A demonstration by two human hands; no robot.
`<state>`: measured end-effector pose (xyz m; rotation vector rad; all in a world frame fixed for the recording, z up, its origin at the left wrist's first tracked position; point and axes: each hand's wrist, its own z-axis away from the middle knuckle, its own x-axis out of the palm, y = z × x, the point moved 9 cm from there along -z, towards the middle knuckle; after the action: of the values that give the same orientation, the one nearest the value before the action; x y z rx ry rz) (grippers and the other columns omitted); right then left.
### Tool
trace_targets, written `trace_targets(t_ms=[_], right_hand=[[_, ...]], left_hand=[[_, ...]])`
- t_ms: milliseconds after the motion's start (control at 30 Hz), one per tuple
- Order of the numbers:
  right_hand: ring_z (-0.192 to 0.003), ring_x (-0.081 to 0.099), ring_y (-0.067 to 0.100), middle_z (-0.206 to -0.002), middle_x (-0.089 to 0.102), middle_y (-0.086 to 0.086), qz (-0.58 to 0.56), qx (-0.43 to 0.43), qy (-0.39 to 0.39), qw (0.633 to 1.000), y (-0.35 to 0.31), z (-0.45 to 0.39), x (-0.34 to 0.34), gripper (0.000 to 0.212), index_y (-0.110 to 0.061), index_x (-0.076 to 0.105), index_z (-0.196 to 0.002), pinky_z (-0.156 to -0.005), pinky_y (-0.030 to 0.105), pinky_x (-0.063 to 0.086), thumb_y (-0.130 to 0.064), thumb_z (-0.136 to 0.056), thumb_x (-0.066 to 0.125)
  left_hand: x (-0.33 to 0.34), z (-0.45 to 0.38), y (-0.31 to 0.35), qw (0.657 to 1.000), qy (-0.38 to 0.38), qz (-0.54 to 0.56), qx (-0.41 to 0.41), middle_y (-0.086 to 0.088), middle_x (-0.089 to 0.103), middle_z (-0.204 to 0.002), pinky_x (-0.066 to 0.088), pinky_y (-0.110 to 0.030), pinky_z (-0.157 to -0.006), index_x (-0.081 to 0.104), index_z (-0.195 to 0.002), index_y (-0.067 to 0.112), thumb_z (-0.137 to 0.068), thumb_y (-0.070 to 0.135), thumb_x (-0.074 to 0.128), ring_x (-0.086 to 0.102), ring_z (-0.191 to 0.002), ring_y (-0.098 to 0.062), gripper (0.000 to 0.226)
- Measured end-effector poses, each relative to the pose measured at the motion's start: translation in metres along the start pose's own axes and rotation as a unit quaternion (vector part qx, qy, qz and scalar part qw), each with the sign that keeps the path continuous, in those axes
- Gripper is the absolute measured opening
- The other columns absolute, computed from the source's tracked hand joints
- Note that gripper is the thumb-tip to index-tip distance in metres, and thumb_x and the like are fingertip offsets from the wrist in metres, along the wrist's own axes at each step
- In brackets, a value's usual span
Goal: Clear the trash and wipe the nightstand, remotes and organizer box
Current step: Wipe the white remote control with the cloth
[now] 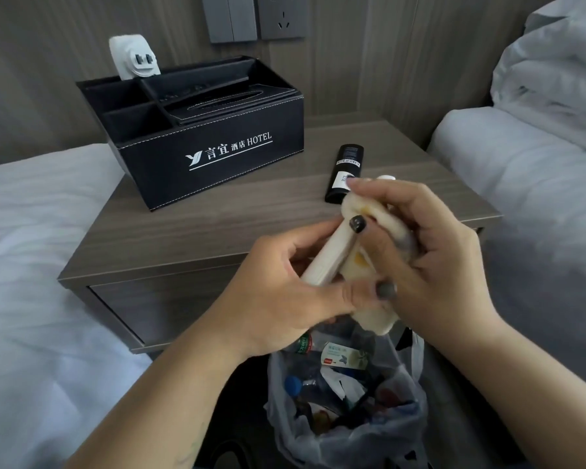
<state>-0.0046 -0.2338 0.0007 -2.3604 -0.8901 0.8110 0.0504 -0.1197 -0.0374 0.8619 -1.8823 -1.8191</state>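
My left hand [278,292] grips a white remote [325,262] by its lower end, held above the front edge of the wooden nightstand [190,238]. Wrapped around the remote's upper half is a cream cloth [379,225], with my right hand [427,252] closed on it. A black remote [344,172] lies on the nightstand, right of the black organizer box [217,164] marked HOTEL. The box stands at the back left of the top.
A trash bag [349,407] with bottles and wrappers sits open on the floor under my hands. White beds flank the nightstand, left [31,265] and right [538,198]. A white plug adapter [132,59] stands in the box's back compartment. Wall sockets [281,15] are above.
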Motion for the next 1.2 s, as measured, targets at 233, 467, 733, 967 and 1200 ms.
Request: trace_targets(t_ms=[233,467,733,967,1200], right_hand=[[-0.115,0.052,0.009,-0.119,0.056,0.013,0.029,-0.06,0.048,0.997,-0.012,-0.001,0.003,0.022,0.001,0.065,-0.112,-0.098,0.016,0.039,-0.004,-0.092,0.058],[-0.11,0.06,0.015,-0.112,0.062,0.013,-0.025,-0.129,-0.052,0.99,-0.038,0.009,0.03,0.022,0.005,0.068,-0.105,-0.095,0.025,0.047,0.01,-0.086,0.059],[-0.099,0.064,0.027,-0.112,0.064,0.017,-0.029,-0.203,-0.163,0.965,-0.068,0.031,0.049,0.019,0.006,0.07,-0.103,-0.086,0.035,0.05,0.003,-0.09,0.056],[-0.083,0.049,0.007,-0.117,0.048,0.009,0.076,-0.219,-0.099,0.968,-0.068,0.042,0.049,0.018,0.003,0.072,-0.102,-0.075,0.015,0.041,0.0,-0.089,0.058],[-0.099,0.046,0.003,-0.102,0.045,0.016,-0.007,-0.059,0.086,0.995,-0.06,0.041,0.036,0.019,-0.012,0.061,-0.102,-0.085,0.013,0.039,-0.003,-0.087,0.053]], left_hand=[[0.0,-0.001,-0.007,0.978,0.141,0.152,-0.009,0.006,0.074,-0.109,0.056,-0.033,-0.089,0.069,-0.116,0.028,-0.091,0.055,0.029,0.069,-0.104,-0.009,0.054],[-0.002,0.0,-0.026,0.885,0.151,0.426,-0.11,-0.006,0.073,-0.094,0.054,-0.036,-0.083,0.075,-0.107,0.016,-0.093,0.053,0.044,0.069,-0.089,-0.019,0.049],[-0.021,0.003,-0.027,0.871,0.21,0.43,-0.116,-0.006,0.069,-0.123,0.058,-0.021,-0.073,0.068,-0.121,0.008,-0.071,0.04,0.07,0.069,-0.103,-0.007,0.059],[-0.027,0.002,-0.021,0.801,0.259,0.535,-0.079,-0.012,0.073,-0.107,0.06,-0.04,-0.08,0.063,-0.118,0.001,-0.099,0.028,0.051,0.07,-0.102,-0.02,0.036],[-0.033,0.005,-0.012,0.766,0.252,0.591,-0.018,-0.02,0.071,-0.109,0.06,-0.047,-0.078,0.059,-0.113,-0.005,-0.105,0.028,0.039,0.073,-0.094,-0.027,0.039]])
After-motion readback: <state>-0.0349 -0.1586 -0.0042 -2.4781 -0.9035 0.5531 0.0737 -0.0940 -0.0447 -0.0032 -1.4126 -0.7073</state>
